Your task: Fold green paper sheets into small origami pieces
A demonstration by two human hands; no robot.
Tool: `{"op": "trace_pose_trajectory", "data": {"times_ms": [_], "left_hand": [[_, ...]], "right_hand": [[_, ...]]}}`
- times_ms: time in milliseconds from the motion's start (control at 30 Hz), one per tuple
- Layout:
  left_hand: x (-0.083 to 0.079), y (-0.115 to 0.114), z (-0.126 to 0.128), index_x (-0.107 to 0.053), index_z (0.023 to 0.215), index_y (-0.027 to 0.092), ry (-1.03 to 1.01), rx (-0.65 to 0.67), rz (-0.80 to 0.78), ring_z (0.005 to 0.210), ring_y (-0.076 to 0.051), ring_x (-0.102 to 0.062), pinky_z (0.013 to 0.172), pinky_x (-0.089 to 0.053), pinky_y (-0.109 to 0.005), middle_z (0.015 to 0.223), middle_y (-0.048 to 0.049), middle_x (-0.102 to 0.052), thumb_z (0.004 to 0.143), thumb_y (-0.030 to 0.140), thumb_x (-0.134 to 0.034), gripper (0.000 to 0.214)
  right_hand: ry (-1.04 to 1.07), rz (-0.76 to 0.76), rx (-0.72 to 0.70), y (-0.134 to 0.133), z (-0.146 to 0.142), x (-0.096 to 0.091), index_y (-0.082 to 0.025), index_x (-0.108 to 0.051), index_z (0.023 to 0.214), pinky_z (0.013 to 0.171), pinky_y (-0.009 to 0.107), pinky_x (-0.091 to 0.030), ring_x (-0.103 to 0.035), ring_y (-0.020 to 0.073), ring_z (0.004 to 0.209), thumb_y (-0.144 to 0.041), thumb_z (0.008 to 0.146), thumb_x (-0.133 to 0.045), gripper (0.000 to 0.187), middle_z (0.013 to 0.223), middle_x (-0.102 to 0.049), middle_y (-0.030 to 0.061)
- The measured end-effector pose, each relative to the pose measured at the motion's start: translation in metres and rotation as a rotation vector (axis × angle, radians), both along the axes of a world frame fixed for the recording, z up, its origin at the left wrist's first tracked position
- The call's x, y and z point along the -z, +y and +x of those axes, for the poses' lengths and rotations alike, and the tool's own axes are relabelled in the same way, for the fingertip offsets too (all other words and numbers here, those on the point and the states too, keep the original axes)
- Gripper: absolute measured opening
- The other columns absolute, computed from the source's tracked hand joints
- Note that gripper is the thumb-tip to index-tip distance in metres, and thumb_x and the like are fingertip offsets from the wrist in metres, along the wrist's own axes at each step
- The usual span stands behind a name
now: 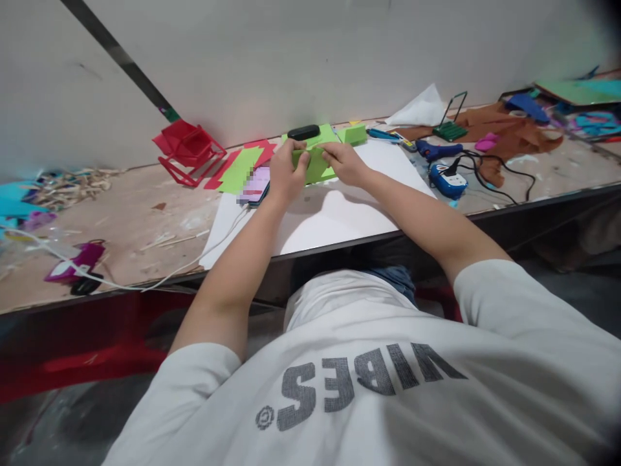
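Note:
My left hand and my right hand come close together over a white sheet on the workbench. Between them is a piece of green paper, pinched by the fingers of both hands. More green paper lies behind it, with a black oblong case on top. A folded green paper piece stands just right of the case. Beside my left wrist rests a phone, partly pixelated, with a white cable running from it.
Left of the sheet are a small red chair model, red and green paper strips, and a purple device. On the right lie a blue glue gun, a blue-and-white power adapter, black cords, and brown sheet material.

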State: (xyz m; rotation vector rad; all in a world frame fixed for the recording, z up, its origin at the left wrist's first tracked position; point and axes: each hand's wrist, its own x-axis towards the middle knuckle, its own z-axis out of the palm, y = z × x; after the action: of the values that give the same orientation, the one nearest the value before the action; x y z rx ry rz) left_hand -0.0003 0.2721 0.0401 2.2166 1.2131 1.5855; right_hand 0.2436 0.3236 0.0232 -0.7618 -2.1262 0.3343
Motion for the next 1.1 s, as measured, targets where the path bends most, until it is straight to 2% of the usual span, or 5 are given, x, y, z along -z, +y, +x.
{"op": "trace_pose_trajectory", "data": {"times_ms": [267, 533, 700, 867, 1100], "left_hand": [[0.005, -0.010, 0.005, -0.080, 0.106, 0.029, -0.088, 0.001, -0.008, 0.109, -0.032, -0.087, 0.101, -0.066, -0.043, 0.104, -0.0094, -0.089, 0.117, 0.090, -0.075, 0.062], [0.004, -0.017, 0.014, -0.077, 0.096, 0.029, -0.190, -0.024, -0.096, 0.103, -0.030, -0.084, 0.102, -0.069, -0.045, 0.097, -0.0069, -0.088, 0.108, 0.071, -0.095, 0.048], [0.006, -0.013, 0.017, -0.080, 0.099, 0.027, -0.154, -0.053, -0.124, 0.107, -0.031, -0.085, 0.100, -0.070, -0.042, 0.100, -0.0049, -0.089, 0.087, 0.054, -0.110, 0.043], [0.016, -0.004, 0.012, -0.082, 0.114, 0.025, -0.086, -0.060, -0.137, 0.111, -0.032, -0.087, 0.102, -0.071, -0.045, 0.113, -0.0064, -0.090, 0.084, 0.045, -0.105, 0.043], [0.020, -0.001, 0.010, -0.081, 0.131, 0.028, -0.044, -0.020, -0.110, 0.144, -0.042, -0.083, 0.134, -0.067, -0.059, 0.141, -0.0121, -0.090, 0.082, 0.066, -0.112, 0.070]], "right_hand": [[0.017, 0.000, 0.030, -0.001, -0.004, 0.005, -0.022, -0.087, 0.135, 0.122, 0.056, -0.064, -0.081, 0.0382, 0.126, -0.045, 0.127, -0.051, 0.043, 0.135, -0.092, 0.0189], [0.077, -0.007, 0.044, 0.000, -0.008, 0.010, -0.029, -0.066, 0.105, 0.105, 0.046, -0.059, -0.069, 0.0296, 0.104, -0.038, 0.127, -0.055, 0.027, 0.105, -0.077, 0.0079], [0.067, 0.052, 0.043, 0.006, -0.008, 0.015, -0.030, -0.053, 0.103, 0.102, 0.048, -0.056, -0.063, 0.0291, 0.100, -0.031, 0.121, -0.052, 0.018, 0.103, -0.068, 0.0062], [0.084, 0.052, 0.053, 0.008, -0.008, 0.014, -0.031, -0.050, 0.100, 0.103, 0.049, -0.057, -0.060, 0.0298, 0.099, -0.043, 0.124, -0.053, 0.027, 0.097, -0.063, 0.0050], [0.153, -0.024, 0.024, 0.007, -0.007, 0.014, -0.032, -0.045, 0.094, 0.106, 0.049, -0.057, -0.057, 0.0275, 0.097, -0.076, 0.129, -0.051, 0.057, 0.091, -0.053, 0.0014]]}}
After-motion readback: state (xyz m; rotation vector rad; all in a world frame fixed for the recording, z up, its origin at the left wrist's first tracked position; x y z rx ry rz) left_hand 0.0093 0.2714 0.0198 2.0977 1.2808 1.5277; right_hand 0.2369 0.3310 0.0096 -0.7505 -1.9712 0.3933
